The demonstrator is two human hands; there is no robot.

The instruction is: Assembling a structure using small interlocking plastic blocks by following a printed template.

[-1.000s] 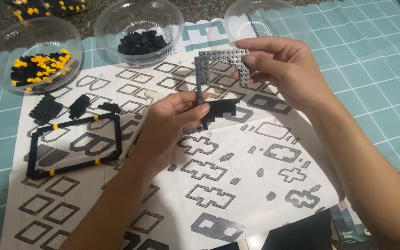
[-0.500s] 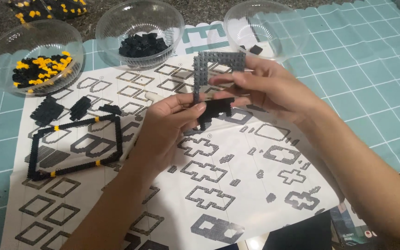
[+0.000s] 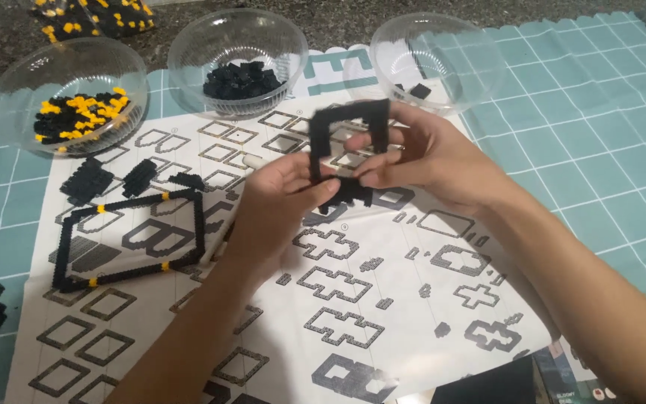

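Pinching a black rectangular brick frame [image 3: 345, 146] between left hand [image 3: 282, 206] and right hand [image 3: 428, 157], above white printed instruction sheet [image 3: 383, 299].

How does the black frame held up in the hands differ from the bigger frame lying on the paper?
The held frame is plain black, upright and gripped by the left hand and right hand. The flat frame lies untouched on the instruction sheet, looks larger, is skewed like a parallelogram, and has small yellow pieces in its edges. Both are open outlines built from small black bricks.
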